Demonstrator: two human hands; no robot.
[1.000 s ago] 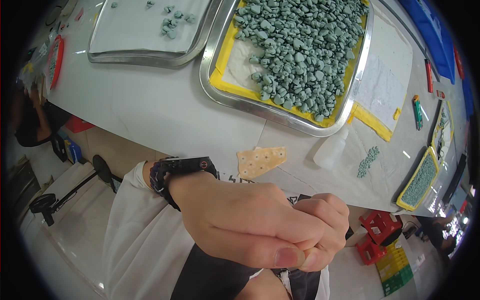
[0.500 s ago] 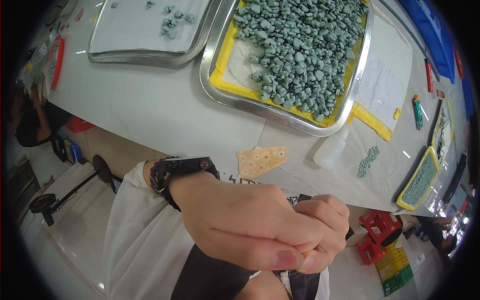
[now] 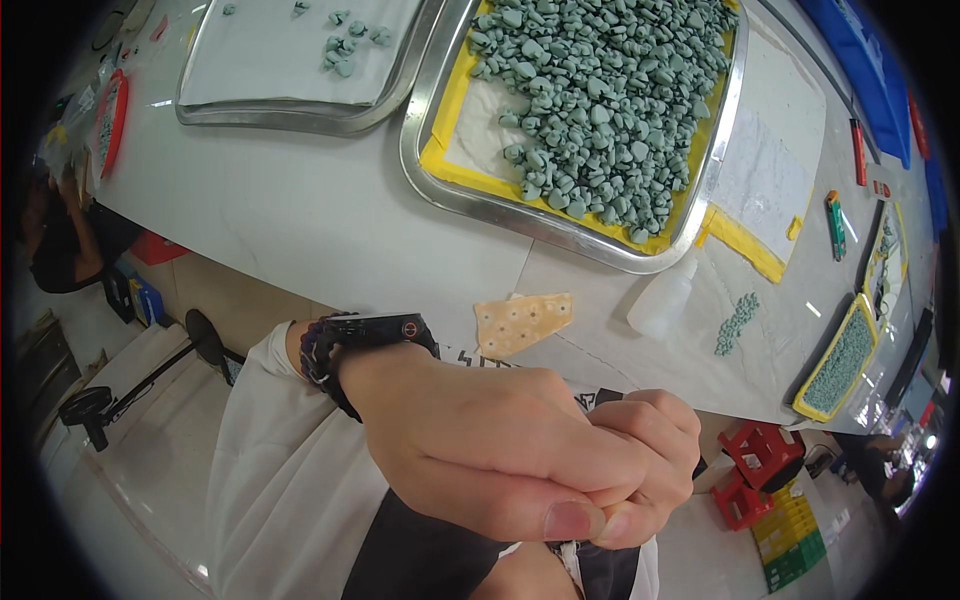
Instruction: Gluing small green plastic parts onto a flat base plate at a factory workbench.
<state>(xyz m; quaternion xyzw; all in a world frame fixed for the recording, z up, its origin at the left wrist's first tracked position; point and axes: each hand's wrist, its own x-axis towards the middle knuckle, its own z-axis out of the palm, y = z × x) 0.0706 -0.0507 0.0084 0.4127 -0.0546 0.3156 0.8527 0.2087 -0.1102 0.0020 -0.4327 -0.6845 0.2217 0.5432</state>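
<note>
My left hand (image 3: 490,430), a black watch (image 3: 375,330) on its wrist, is closed in front of my lap below the table edge. Against its fingertips presses my right hand (image 3: 655,455), also closed, thumb tips side by side. Whatever lies between the pinched fingers is hidden. Beyond the hands on the table are a yellow flower-patterned cloth (image 3: 525,322) and a white plastic bottle (image 3: 662,303) lying tilted. A metal tray edged in yellow tape (image 3: 440,165) holds a heap of small grey-green pieces (image 3: 600,110). Several similar pieces (image 3: 343,55) rest on the white-lined tray (image 3: 270,118) at its left.
Right of the bottle lies a small cluster of tiny green parts (image 3: 737,323). Farther right are a yellow-rimmed tray of tiny parts (image 3: 842,358), a green cutter (image 3: 835,225) and a red pen-like tool (image 3: 857,150). Red stools (image 3: 760,450) stand below; another person (image 3: 70,235) sits at far left.
</note>
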